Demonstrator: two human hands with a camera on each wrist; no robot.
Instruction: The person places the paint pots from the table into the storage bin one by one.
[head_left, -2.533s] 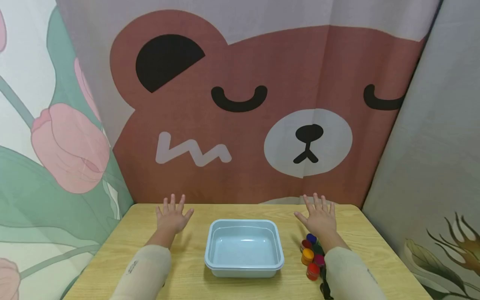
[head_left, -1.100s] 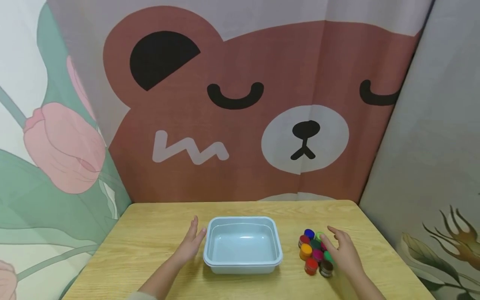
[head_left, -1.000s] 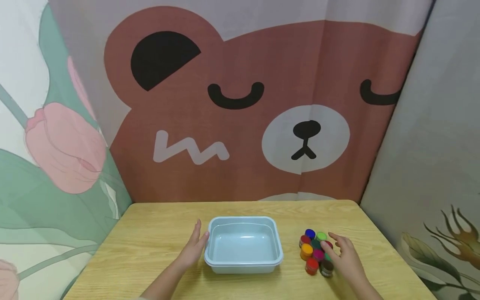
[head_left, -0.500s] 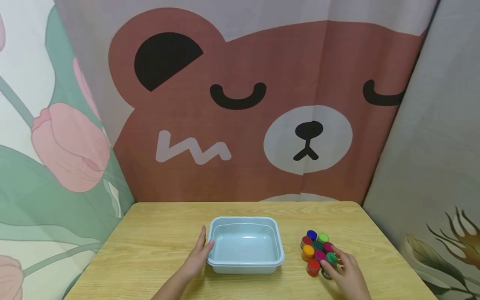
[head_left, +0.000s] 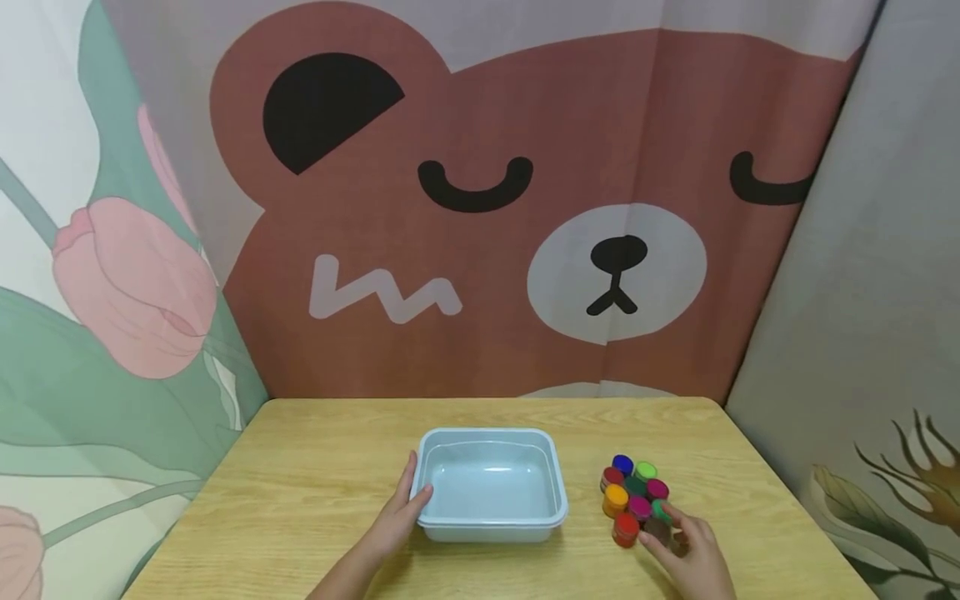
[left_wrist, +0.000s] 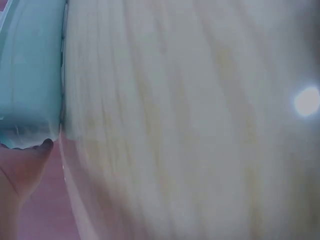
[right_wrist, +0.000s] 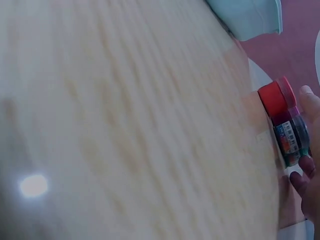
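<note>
A light blue plastic basin (head_left: 491,533) stands mid-table. My left hand (head_left: 396,521) holds its left side, thumb over the rim and the other fingers straight along the outer wall. In the left wrist view fingertips (left_wrist: 46,146) meet the lower edge of the basin (left_wrist: 30,65). To the right, my right hand (head_left: 693,550) has thumb and fingers around a brown-lidded paint jar (head_left: 657,531) at the near end of a cluster. Its labelled side shows in the right wrist view, with the red jar (right_wrist: 274,99) beside it and my thumb near the red lid.
Close together with the brown one stand several small paint jars, among them orange (head_left: 615,500), red (head_left: 626,529), blue (head_left: 622,464), light green (head_left: 646,471) and magenta (head_left: 640,508). Behind the wooden table (head_left: 337,442) hangs a bear-print curtain (head_left: 480,358).
Both hands, earlier spread wide above the table, have come down. The left moved right onto the basin's side; the right reached the jars and its thumb and fingers went around the brown one.
</note>
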